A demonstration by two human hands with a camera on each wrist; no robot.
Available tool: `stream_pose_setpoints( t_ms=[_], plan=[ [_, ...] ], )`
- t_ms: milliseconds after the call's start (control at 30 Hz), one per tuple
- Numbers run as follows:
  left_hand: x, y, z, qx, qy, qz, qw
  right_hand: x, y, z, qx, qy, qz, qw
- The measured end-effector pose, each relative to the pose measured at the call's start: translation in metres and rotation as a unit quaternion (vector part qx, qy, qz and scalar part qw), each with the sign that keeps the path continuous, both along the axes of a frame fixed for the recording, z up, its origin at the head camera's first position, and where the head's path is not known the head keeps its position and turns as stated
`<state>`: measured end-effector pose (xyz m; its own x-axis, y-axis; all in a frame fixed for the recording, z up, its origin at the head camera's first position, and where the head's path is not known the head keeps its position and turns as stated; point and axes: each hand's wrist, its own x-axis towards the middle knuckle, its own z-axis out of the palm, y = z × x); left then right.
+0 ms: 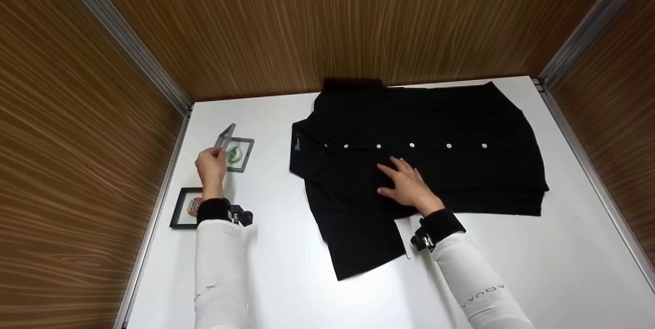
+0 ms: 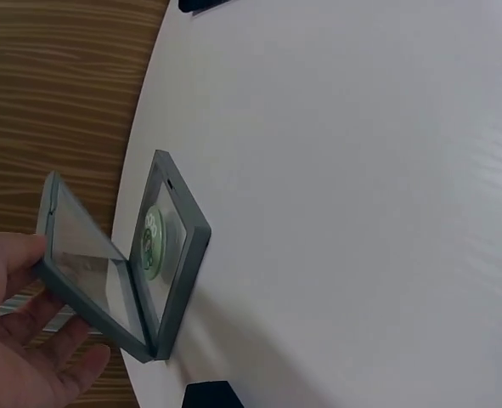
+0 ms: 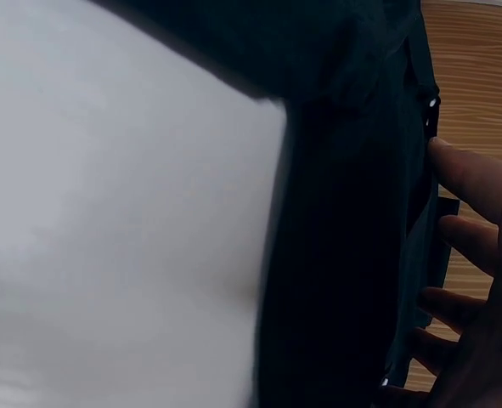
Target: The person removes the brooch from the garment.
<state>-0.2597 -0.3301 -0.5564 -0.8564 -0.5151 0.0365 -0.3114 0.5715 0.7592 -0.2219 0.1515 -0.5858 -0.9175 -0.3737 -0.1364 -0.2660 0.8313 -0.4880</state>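
My left hand point(image 1: 211, 166) pinches the raised lid of a small grey hinged frame case point(image 1: 247, 154) on the left of the table. In the left wrist view the case point(image 2: 183, 255) stands open like a book, with a round green badge point(image 2: 152, 243) behind the clear film of its lower half. Over the black short-sleeved shirt point(image 1: 353, 185), my right hand point(image 1: 408, 185) spreads its fingers just below the row of white buttons. The shirt lies flat with its collar point(image 1: 302, 152) to the left. In the right wrist view the fingers point(image 3: 467, 242) are extended along the dark cloth point(image 3: 344, 238).
A second, black frame case point(image 1: 176, 211) with a round red badge point(image 1: 193, 206) lies partly behind my left wrist. Wood-grain panels point(image 1: 307, 27) wall in the white table point(image 1: 286, 272) at the back and both sides.
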Motion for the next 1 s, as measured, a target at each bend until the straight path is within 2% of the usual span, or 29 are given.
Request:
stream_pose_setpoints(
  t_ms=[233,467,633,833,1000],
  plan=[
    [0.0,0.016,-0.012,-0.022,-0.004,-0.026,0.9994,-0.001,0.002,0.0,-0.003,0.004,-0.001,1.0],
    [0.006,0.031,-0.029,-0.087,-0.023,-0.064,0.9938,0.0,0.001,-0.003,-0.011,0.002,0.005,0.9999],
    [0.009,0.038,-0.038,-0.123,-0.035,-0.065,0.9897,0.001,0.002,-0.004,-0.01,0.002,0.009,0.9999],
    [0.012,0.041,-0.043,-0.145,-0.013,-0.074,0.9865,0.001,0.002,-0.003,-0.006,0.003,0.008,0.9999],
    [0.014,0.046,-0.045,-0.151,-0.011,-0.069,0.986,0.001,0.0,-0.004,-0.009,0.007,0.013,0.9998]
  ],
)
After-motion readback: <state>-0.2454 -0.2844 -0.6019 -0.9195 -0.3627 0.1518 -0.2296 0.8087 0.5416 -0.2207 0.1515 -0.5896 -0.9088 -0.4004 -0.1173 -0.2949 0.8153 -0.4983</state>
